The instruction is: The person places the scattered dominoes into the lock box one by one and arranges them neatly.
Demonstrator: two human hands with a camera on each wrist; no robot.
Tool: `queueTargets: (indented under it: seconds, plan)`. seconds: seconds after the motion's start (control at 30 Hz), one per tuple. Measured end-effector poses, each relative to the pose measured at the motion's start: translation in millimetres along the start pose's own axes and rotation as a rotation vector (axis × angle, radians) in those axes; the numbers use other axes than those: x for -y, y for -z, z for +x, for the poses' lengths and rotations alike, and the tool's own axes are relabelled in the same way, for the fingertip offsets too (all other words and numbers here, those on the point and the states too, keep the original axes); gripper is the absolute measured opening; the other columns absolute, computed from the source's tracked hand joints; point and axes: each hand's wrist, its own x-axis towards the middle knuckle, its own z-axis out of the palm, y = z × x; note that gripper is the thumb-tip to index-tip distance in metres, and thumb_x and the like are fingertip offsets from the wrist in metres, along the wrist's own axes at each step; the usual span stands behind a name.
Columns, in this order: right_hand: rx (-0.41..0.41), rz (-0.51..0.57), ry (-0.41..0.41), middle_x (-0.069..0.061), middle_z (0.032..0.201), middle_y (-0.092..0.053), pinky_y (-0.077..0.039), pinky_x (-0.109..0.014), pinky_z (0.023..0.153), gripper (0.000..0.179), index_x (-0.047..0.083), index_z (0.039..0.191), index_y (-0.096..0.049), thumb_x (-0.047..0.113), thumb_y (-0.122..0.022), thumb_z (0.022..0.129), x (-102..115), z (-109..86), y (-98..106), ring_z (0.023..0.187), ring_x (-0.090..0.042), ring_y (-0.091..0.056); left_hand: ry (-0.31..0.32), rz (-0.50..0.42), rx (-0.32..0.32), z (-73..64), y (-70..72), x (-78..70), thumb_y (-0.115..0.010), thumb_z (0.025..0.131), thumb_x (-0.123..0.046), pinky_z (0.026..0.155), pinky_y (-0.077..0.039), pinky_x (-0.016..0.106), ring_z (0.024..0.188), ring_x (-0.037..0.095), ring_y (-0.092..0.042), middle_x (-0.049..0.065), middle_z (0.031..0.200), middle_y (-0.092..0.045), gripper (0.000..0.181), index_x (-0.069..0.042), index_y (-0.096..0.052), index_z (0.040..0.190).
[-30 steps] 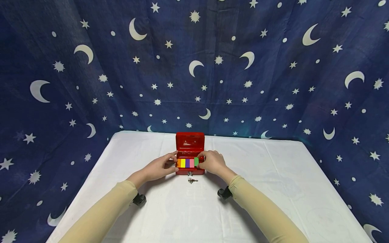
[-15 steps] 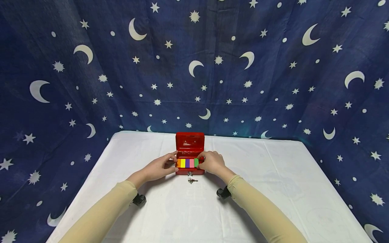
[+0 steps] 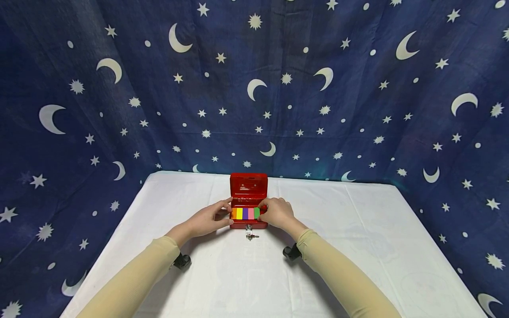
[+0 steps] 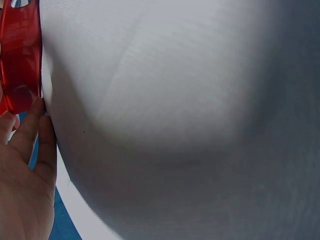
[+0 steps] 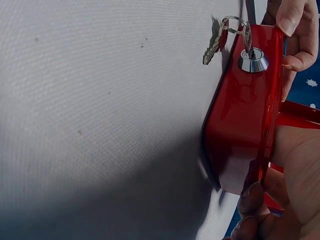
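A small red metal cash box (image 3: pixel 238 225) stands on the table with its lid (image 3: pixel 248 182) raised. Inside, a row of coloured blocks runs from orange through yellow (image 3: pixel 239 213), purple (image 3: pixel 245 213) and pink (image 3: pixel 251 213) to a green block (image 3: pixel 256 213) at the right end. My right hand (image 3: pixel 279 213) pinches the green block by its near and far edges, thumb reaching inside the wall in the right wrist view. My left hand (image 3: pixel 208 218) holds the box's left end, thumb at the front corner; its fingers (image 4: pixel 47 145) lie along the side.
A round lock (image 5: pixel 253 61) sits in the box's front, with keys (image 5: pixel 216 46) hanging from it on a ring. White cloth covers the table (image 3: pixel 254 278). Behind it hangs a dark blue curtain (image 3: pixel 278 110) with moons and stars.
The green block has settled slightly lower, level with the row, and my right hand has shifted a little with it. My left hand and the box stay put.
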Motion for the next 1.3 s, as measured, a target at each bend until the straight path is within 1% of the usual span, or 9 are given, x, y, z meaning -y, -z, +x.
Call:
queueTargets:
  seconds: [0.33,0.6,0.8,1.2,1.3]
  plan:
    - [0.004,-0.017,-0.013,-0.003,0.108,-0.072,-0.046,-0.045,0.088,0.037,0.017,0.114,-0.075,0.027,-0.085,0.079,0.9,0.5,-1.4,0.096,-0.026,-0.057,-0.007,0.005,-0.003,-0.2,0.5,0.2,-0.071,0.094,-0.050,0.116,-0.035,0.051,0.136,0.016,-0.052,-0.013,0.164,-0.031,0.035,-0.026,-0.057,0.117]
    - [-0.003,-0.025,-0.008,-0.002,0.105,-0.072,-0.046,-0.045,0.085,0.036,0.018,0.113,-0.076,0.026,-0.085,0.078,1.1,0.3,-1.8,0.094,-0.026,-0.056,-0.011,0.014,-0.005,-0.6,0.3,0.3,-0.070,0.094,-0.051,0.115,-0.035,0.051,0.136,0.016,-0.052,-0.014,0.164,-0.031,0.036,-0.026,-0.057,0.117]
    - [0.002,-0.030,-0.013,-0.002,0.105,-0.072,-0.046,-0.045,0.085,0.036,0.018,0.113,-0.076,0.025,-0.085,0.079,1.7,-0.6,-0.6,0.094,-0.026,-0.056,-0.015,0.011,-0.008,-0.3,0.1,0.2,-0.069,0.094,-0.051,0.115,-0.036,0.051,0.136,0.016,-0.053,-0.012,0.164,-0.032,0.036,-0.025,-0.058,0.117]
    - [0.009,-0.030,-0.001,-0.003,0.107,-0.072,-0.046,-0.046,0.086,0.036,0.017,0.114,-0.076,0.026,-0.084,0.080,0.5,0.0,-1.9,0.094,-0.026,-0.056,-0.003,0.003,-0.007,0.0,-0.1,-0.9,-0.069,0.094,-0.051,0.115,-0.035,0.051,0.137,0.018,-0.052,-0.012,0.164,-0.031,0.037,-0.025,-0.058,0.119]
    - [0.008,-0.032,0.005,-0.003,0.107,-0.072,-0.046,-0.046,0.086,0.035,0.018,0.114,-0.076,0.026,-0.084,0.080,0.7,-0.4,-1.7,0.095,-0.027,-0.057,0.005,0.008,-0.003,0.1,0.0,-1.0,-0.069,0.094,-0.052,0.116,-0.036,0.050,0.137,0.017,-0.052,-0.013,0.164,-0.031,0.038,-0.026,-0.058,0.119]
